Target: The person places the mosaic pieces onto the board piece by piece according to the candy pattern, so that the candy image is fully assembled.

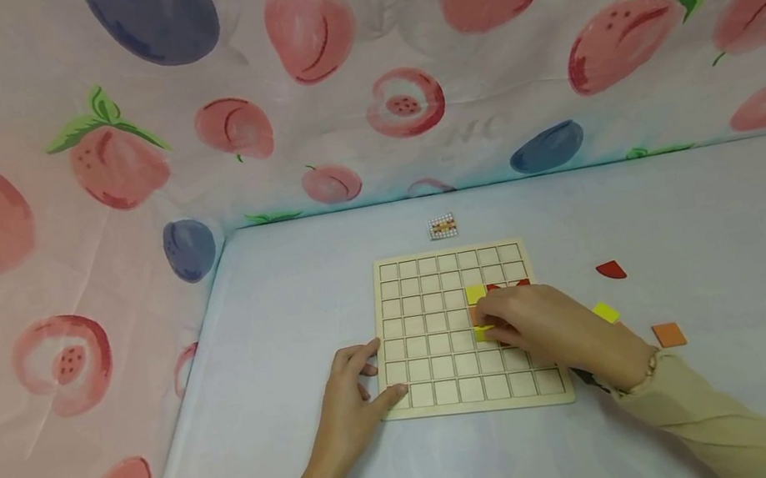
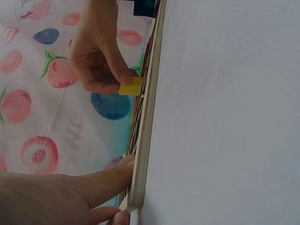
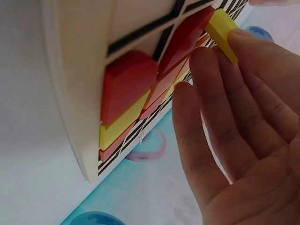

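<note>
A pale wooden grid board lies on the table. My right hand is over its right half and pinches a yellow square tile between thumb and fingertips. In the right wrist view, this yellow tile is tilted beside a red piece. Red pieces, yellow tiles and orange tiles sit in the grid cells under the hand, which partly hides them in the head view. At the board's left edge, my left hand holds the board, thumb on its top and fingers along the side.
Right of the board lie a red quarter-round piece, a yellow tile and an orange tile. Behind the board is a small pattern card. A fruit-print cloth hangs along the table's back and left edges.
</note>
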Demonstrator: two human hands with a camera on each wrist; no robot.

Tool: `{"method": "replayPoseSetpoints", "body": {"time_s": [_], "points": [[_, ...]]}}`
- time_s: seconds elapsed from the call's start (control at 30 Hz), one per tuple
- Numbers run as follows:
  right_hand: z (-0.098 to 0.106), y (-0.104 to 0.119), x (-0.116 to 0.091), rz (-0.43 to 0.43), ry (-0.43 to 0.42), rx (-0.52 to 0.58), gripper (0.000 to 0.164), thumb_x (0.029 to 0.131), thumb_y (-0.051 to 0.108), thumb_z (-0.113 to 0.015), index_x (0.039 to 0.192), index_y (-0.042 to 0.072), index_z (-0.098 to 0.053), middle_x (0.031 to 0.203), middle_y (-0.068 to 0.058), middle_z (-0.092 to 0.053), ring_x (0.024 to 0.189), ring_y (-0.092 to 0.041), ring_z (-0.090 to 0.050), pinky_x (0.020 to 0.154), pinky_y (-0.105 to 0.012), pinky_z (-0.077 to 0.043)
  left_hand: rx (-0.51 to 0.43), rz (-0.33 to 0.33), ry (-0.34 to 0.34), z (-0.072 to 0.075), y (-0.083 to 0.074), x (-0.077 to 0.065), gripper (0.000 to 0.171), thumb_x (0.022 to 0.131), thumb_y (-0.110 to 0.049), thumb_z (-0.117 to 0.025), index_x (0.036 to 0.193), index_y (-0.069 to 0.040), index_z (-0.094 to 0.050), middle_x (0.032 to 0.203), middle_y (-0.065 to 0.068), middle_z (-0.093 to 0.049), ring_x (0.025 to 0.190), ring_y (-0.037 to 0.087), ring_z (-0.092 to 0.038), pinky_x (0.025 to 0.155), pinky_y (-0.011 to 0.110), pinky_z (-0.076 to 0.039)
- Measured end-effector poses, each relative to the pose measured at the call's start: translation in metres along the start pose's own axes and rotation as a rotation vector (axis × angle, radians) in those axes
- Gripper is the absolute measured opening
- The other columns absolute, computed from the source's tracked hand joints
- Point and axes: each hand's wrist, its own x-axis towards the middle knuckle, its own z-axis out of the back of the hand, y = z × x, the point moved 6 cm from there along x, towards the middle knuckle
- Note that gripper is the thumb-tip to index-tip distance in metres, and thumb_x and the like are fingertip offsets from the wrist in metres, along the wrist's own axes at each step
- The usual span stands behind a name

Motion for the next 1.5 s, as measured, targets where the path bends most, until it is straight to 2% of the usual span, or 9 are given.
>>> {"method": "replayPoseSetpoints", "body": {"time_s": [0.33,0.57,0.73,1.0,1.17,1.37,1.5], "points": [[0.0000,-0.0010,0.0018,-0.061,0.039,0.060,0.014,0.087,0.007,-0.076,0.086,0.016,-0.065,0.080,0.009,-0.061,0.069,-0.004,-0.052,0.068,-0.025,-0.051,0.003,0.014,0.001,0.0000,0.0005,0.0007,0.066,0.079,-0.018,-0.084,0.138,-0.005,-0.056,0.125,0.008,-0.053,0.081,0.013,-0.047,0.067,0.021,-0.043],[-0.0016,-0.0034,0.0024,-0.117,0.060,0.078,0.010,0.088,0.005,-0.074,0.089,0.013,-0.069,0.084,0.007,-0.065,0.070,-0.005,-0.055,0.069,-0.026,-0.052,0.003,-0.001,0.005,-0.0006,-0.0001,0.0007,0.066,0.080,-0.017,-0.084,0.138,-0.003,-0.056,0.127,0.011,-0.053,0.080,0.013,-0.047,0.066,0.022,-0.043],[-0.0015,-0.0015,0.0024,-0.095,0.043,0.071,0.009,0.086,0.005,-0.075,0.091,0.012,-0.071,0.085,0.006,-0.065,0.074,-0.006,-0.056,0.072,-0.028,-0.053,0.005,-0.009,0.005,-0.0001,-0.0007,0.0001,0.066,0.080,-0.016,-0.084,0.138,-0.002,-0.055,0.127,0.011,-0.053,0.082,0.014,-0.047,0.067,0.022,-0.043],[-0.0028,0.0003,0.0029,-0.074,0.050,-0.006,0.010,0.083,0.008,-0.079,0.091,0.012,-0.075,0.086,0.002,-0.061,0.070,-0.008,-0.050,0.066,-0.026,-0.049,0.004,-0.017,0.004,0.0005,-0.0004,-0.0006,0.066,0.080,-0.017,-0.084,0.138,-0.002,-0.056,0.126,0.011,-0.053,0.083,0.014,-0.048,0.067,0.022,-0.044],[-0.0030,0.0005,0.0031,-0.070,0.051,-0.019,0.012,0.084,0.009,-0.079,0.095,0.010,-0.075,0.091,0.000,-0.063,0.074,-0.010,-0.054,0.069,-0.029,-0.052,0.004,-0.012,0.003,0.0002,-0.0004,0.0002,0.066,0.080,-0.017,-0.084,0.138,-0.002,-0.056,0.126,0.011,-0.053,0.083,0.013,-0.048,0.067,0.022,-0.044],[-0.0020,0.0000,0.0007,-0.066,0.057,-0.047,0.019,0.082,0.011,-0.081,0.099,0.011,-0.074,0.092,0.002,-0.063,0.077,-0.010,-0.055,0.070,-0.030,-0.052,0.002,-0.010,0.000,0.0000,-0.0008,0.0007,0.066,0.080,-0.016,-0.084,0.138,-0.002,-0.056,0.127,0.011,-0.054,0.084,0.013,-0.048,0.067,0.022,-0.043],[0.0010,-0.0002,-0.0012,-0.055,0.040,-0.062,0.017,0.082,0.010,-0.081,0.097,0.012,-0.074,0.090,0.003,-0.062,0.075,-0.010,-0.053,0.068,-0.029,-0.051,0.000,-0.010,0.001,0.0002,-0.0005,0.0003,0.066,0.080,-0.017,-0.084,0.138,-0.002,-0.056,0.127,0.011,-0.053,0.082,0.013,-0.047,0.066,0.021,-0.043]]}}
